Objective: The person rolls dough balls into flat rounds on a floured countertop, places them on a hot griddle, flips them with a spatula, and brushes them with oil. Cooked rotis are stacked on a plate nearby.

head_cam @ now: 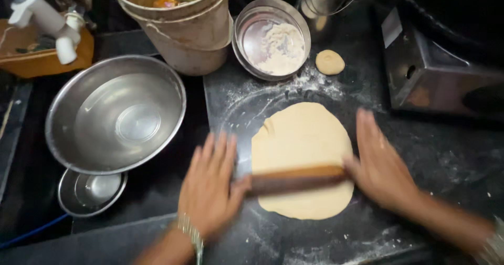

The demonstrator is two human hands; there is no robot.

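Dark floured stone counter (451,160)

A pale rectangular label (391,27) sits on the steel appliance (441,76).

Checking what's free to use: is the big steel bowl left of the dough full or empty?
Empty. The big steel bowl shows its bare shiny bottom, with nothing lying in it.
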